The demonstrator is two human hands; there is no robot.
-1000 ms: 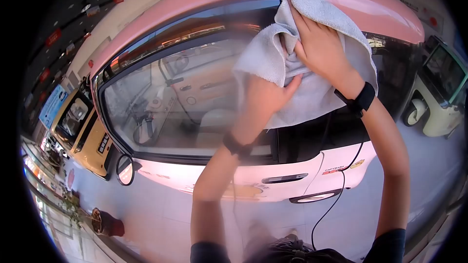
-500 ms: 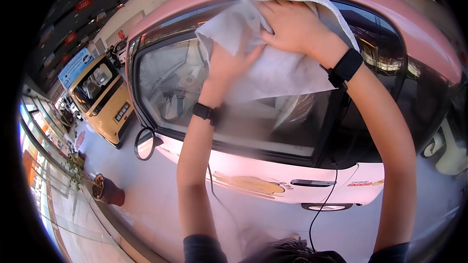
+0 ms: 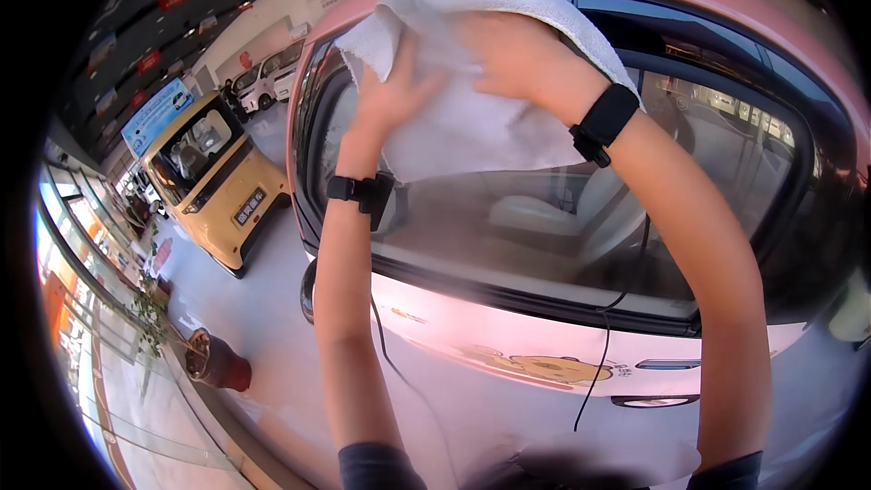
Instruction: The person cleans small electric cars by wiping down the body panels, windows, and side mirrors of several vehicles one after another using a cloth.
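Observation:
A white towel point(image 3: 481, 141) lies against the side window point(image 3: 472, 227) of a pink car point(image 3: 399, 304), its upper edge folded over. My left hand point(image 3: 390, 100) presses on the towel's left part, thumb spread away from the fingers; a flap of cloth covers some fingertips. Flat on the upper middle of the towel is my right hand point(image 3: 522, 54), fingers stretched out under the fold and partly smeared by motion. Through the glass, pale seats point(image 3: 544, 213) show.
A yellow boxy vehicle point(image 3: 213, 186) stands to the left beside a blue sign point(image 3: 156, 118). Nearer are a potted plant point(image 3: 218, 361) and a glass wall point(image 3: 109, 345). A black cord point(image 3: 594, 363) hangs before the car door. Another light-coloured car point(image 3: 263, 77) is farther back.
Both hands and the towel have shifted left over the glass. My view has turned, so the car's rear window shows more and the side mirror is mostly hidden behind my left arm.

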